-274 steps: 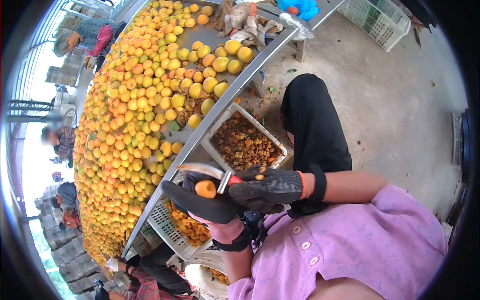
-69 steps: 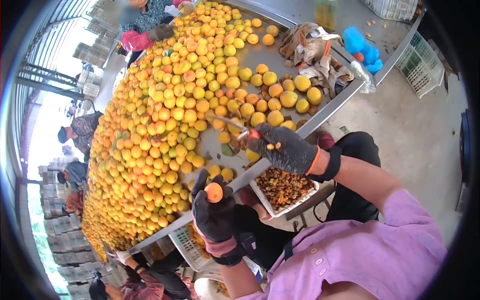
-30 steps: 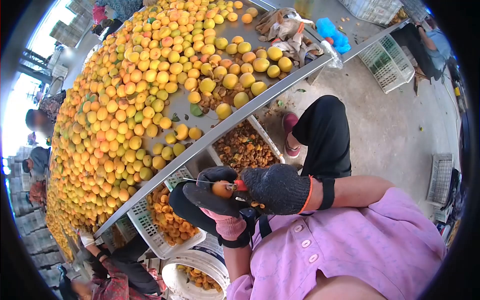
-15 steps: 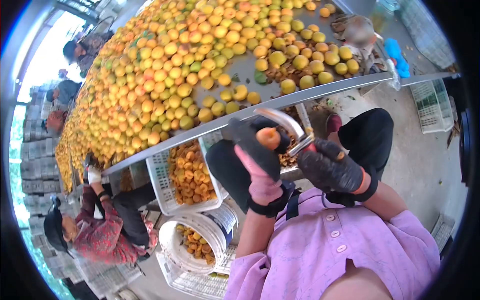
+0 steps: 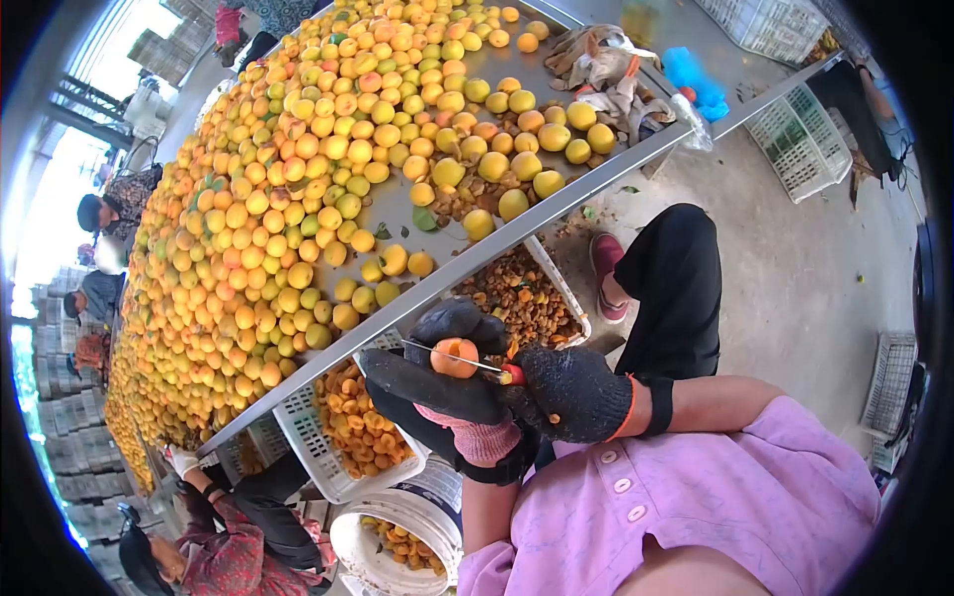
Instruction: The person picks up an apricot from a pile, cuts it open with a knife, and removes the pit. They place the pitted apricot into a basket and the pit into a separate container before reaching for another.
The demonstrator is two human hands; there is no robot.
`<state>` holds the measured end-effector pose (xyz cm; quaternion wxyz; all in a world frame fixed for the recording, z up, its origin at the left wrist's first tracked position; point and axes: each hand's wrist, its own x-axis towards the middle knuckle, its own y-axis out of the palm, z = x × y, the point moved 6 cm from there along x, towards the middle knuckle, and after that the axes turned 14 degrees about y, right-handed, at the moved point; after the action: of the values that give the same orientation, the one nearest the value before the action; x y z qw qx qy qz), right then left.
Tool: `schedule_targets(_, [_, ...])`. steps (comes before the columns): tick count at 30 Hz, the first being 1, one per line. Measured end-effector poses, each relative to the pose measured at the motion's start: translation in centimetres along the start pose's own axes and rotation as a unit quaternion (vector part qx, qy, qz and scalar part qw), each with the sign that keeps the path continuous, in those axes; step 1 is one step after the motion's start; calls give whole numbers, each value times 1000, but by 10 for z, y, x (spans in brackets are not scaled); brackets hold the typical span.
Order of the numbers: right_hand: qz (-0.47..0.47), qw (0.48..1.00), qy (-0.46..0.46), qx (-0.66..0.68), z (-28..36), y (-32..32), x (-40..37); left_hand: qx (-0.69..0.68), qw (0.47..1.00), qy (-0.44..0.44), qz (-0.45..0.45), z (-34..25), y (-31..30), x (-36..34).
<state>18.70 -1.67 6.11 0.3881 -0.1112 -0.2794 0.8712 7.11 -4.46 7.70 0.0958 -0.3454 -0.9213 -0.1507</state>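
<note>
My left hand [image 5: 437, 372], in a dark glove with a pink cuff, is closed around an orange-yellow apricot [image 5: 459, 348]. A thin blade lies across the fruit's face, seen nearly edge-on. It belongs to a red-handled knife [image 5: 512, 374], which my right hand [image 5: 571, 394] grips in a black glove with an orange edge. Both hands are close together, just below the metal rim of the sorting table [image 5: 467, 260]. A big heap of whole apricots [image 5: 288, 219] covers the table beyond them.
Below the rim stands a white crate of cut apricots [image 5: 363, 422], beside a white bucket [image 5: 437, 512] with more pieces. Another crate holds brownish scraps [image 5: 522, 298]. A co-worker [image 5: 238, 536] sits at left. Cloths [image 5: 606, 74] and a blue bag [image 5: 696, 84] lie at the table's end.
The view has turned and shifted. The blade has gone from standing up beside the apricot to lying across it. My right hand has come closer to my left.
</note>
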Motion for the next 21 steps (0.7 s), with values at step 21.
schedule_targets(21, [-12,995,-11,101,-15,-30,16,27,987,-85,132,-12,33,-5])
